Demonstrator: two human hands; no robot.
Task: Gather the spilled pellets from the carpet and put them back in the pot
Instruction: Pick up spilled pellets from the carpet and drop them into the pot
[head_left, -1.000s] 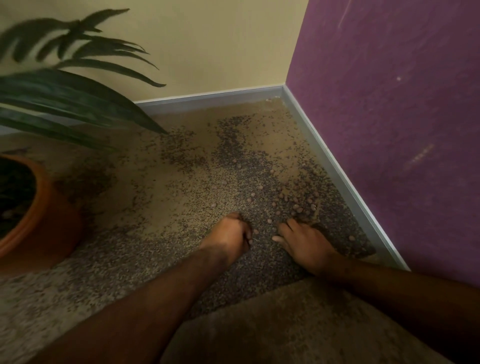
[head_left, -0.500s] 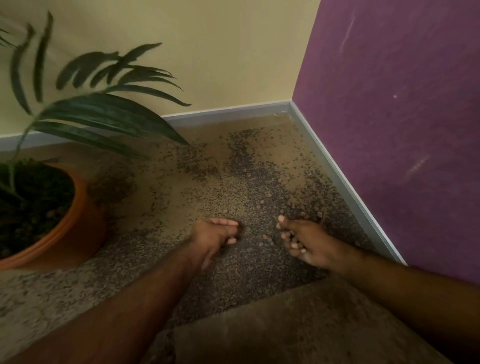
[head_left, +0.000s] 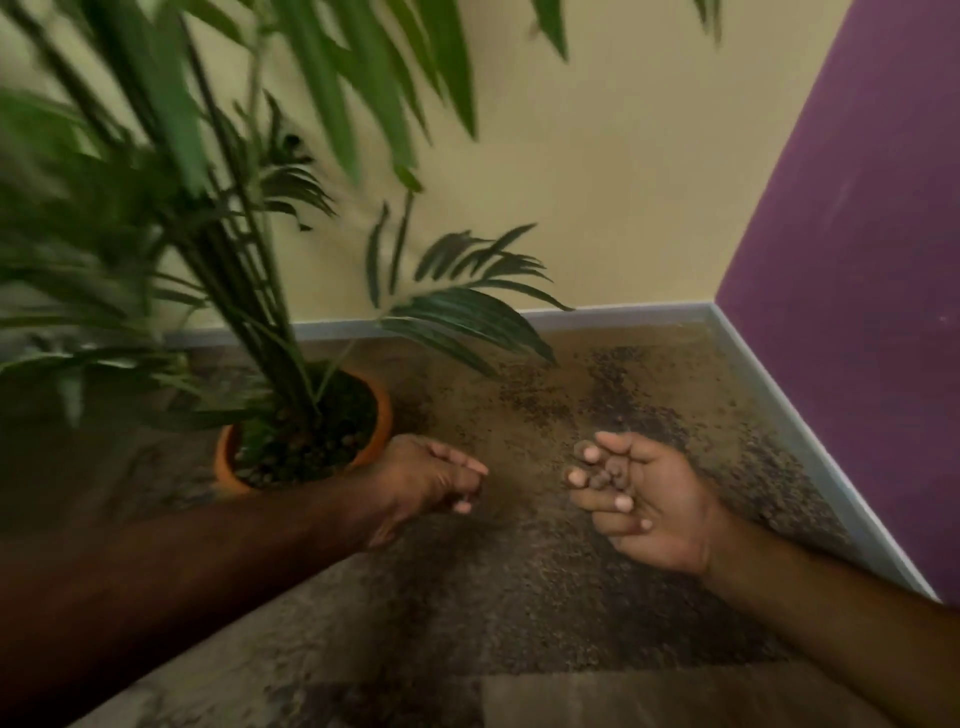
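An orange pot (head_left: 383, 415) with a tall palm plant stands on the carpet at centre left; brown pellets (head_left: 311, 452) fill its top. My right hand (head_left: 641, 499) is lifted off the carpet, palm up, its fingers curled round a small heap of brown pellets (head_left: 605, 475). My left hand (head_left: 428, 480) hovers just right of the pot's rim, fingers curled inward; what it holds is hidden. Loose pellets and dark grit (head_left: 613, 400) are scattered over the carpet toward the corner.
A yellow wall (head_left: 597, 182) and a purple wall (head_left: 857, 260) meet at the corner, with a grey skirting board (head_left: 810, 452) along both. Palm fronds (head_left: 467, 312) hang over the carpet between pot and corner. A lighter mat edge (head_left: 623, 696) lies near me.
Both hands rose from the carpet and swung left toward the pot. My right hand turned palm up with pellets in it. The view panned left, bringing the whole pot in.
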